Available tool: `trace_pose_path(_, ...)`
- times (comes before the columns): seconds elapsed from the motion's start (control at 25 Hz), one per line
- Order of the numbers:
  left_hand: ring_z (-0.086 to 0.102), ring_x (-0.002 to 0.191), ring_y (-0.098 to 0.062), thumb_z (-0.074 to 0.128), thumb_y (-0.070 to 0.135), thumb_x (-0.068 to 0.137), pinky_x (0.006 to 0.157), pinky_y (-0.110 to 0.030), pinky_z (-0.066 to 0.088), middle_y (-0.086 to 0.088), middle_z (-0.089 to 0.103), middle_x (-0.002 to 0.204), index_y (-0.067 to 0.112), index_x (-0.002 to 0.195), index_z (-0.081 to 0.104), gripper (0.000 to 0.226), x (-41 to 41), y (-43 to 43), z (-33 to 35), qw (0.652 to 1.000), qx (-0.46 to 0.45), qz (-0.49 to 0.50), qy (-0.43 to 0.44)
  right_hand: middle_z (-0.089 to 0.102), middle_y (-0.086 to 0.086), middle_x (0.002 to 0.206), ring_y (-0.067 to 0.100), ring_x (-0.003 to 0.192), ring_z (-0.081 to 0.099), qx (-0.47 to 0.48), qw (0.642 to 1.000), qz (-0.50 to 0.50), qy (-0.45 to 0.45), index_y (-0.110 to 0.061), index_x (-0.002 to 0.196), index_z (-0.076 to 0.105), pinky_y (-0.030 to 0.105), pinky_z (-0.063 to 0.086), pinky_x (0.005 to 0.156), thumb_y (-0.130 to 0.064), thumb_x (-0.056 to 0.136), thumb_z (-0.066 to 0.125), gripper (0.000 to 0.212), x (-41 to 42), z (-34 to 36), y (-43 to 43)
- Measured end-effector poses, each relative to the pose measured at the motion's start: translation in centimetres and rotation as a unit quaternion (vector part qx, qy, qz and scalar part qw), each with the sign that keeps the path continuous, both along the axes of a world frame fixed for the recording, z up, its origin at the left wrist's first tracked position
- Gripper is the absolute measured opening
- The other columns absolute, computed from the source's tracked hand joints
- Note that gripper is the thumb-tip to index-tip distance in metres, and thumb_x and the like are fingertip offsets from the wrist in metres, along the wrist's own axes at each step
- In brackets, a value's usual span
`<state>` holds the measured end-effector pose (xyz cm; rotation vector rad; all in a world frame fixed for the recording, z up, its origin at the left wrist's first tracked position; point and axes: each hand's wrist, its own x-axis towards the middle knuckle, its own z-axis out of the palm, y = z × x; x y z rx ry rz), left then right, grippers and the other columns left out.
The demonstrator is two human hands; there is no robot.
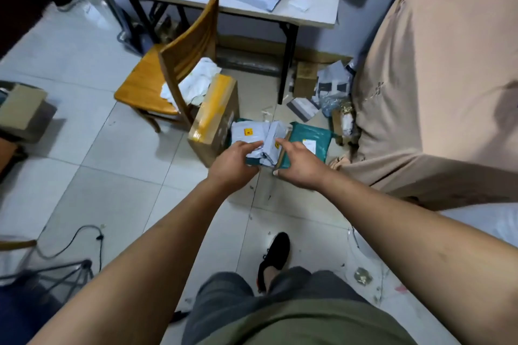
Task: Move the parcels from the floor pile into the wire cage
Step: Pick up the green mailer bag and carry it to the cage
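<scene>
Step in hand: the grey-white plastic mailer parcels (259, 137) are judged to be gathered into one bundle for lifting.
Location: the bundle lies on the tiled floor (112, 176), between the brown cardboard box with yellow tape (214, 117) and the teal plastic mailer (308, 145), and touches both.
Grip, left: the fingers of the left hand (234, 161) are curled over the near left edge of the bundle.
Grip, right: the bundle's right side is pinched by the right hand (301, 165), with the forefinger laid on top and the thumb set low at the near corner.
Destination: a dark wire frame (56, 274) is seen at lower left. It is probably the cage, but this cannot be confirmed.
Advice: the film is likely slippery, so the bundle should be squeezed from both sides, supported from beneath and kept level.
Count, grey-white mailers: at least two, each marked by a yellow sticker.
Count, teal mailers: one is plain. Teal also shows beneath the bundle, and whether that is a second one cannot be told.
Count, taped boxes: one.
</scene>
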<state>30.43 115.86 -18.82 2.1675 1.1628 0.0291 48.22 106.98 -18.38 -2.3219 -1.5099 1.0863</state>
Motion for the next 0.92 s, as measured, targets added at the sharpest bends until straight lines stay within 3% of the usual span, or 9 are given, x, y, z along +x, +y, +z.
trace_pose_path(0.24,0.052,0.136,-0.024,0.072,0.037,0.091,0.106,-0.045,0.051,0.001,0.046,0.156,0.041,0.158,0.035,0.076,7.6,7.7,-3.3,0.995,-0.048,-0.074,0.047,0.035,0.018,0.154,0.034,0.140,0.043,-0.028,0.996,-0.079,0.013,-0.029,0.163,0.012,0.034,0.038,0.110,-0.035,0.087,0.074,0.098,9.0,-2.9,5.0)
trace_pose_path(0.4,0.054,0.134,-0.026,0.075,0.035,0.091,0.109,-0.046,0.048,-0.001,0.039,0.159,0.043,0.161,0.027,0.086,13.0,13.4,-7.5,0.985,-0.089,-0.134,0.062,0.031,0.018,0.156,0.037,0.139,0.043,-0.050,0.986,-0.153,0.033,-0.043,0.161,0.002,0.038,0.038,0.115,-0.038,0.088,0.074,0.102,14.1,-7.2,8.3)
trace_pose_path(0.56,0.027,0.154,-0.032,0.084,0.034,0.084,0.120,-0.049,0.036,-0.011,0.012,0.170,0.045,0.163,0.014,0.106,19.3,17.8,-13.6,0.971,-0.169,-0.162,0.050,0.025,0.018,0.156,0.037,0.144,0.034,-0.061,0.965,-0.254,0.034,-0.057,0.156,0.000,0.037,0.032,0.120,-0.052,0.083,0.077,0.105,18.9,-13.2,10.3)
trace_pose_path(0.72,0.001,0.159,-0.031,0.090,0.036,0.077,0.125,-0.045,0.025,-0.015,-0.005,0.170,0.047,0.162,0.005,0.121,24.6,20.4,-21.9,0.959,-0.243,-0.129,0.071,0.020,0.024,0.160,0.039,0.148,0.029,-0.065,0.945,-0.319,0.029,-0.054,0.157,0.005,0.040,0.031,0.121,-0.057,0.082,0.075,0.103,22.3,-21.3,12.2)
trace_pose_path(0.92,0.014,0.156,-0.037,0.089,0.039,0.077,0.121,-0.040,0.028,-0.024,0.000,0.168,0.046,0.162,-0.002,0.124,30.6,23.1,-37.1,0.945,-0.269,-0.135,0.124,0.014,0.028,0.164,0.044,0.149,0.026,-0.113,0.943,-0.312,0.027,-0.051,0.159,0.004,0.042,0.035,0.118,-0.045,0.084,0.077,0.105,26.8,-37.1,13.9)
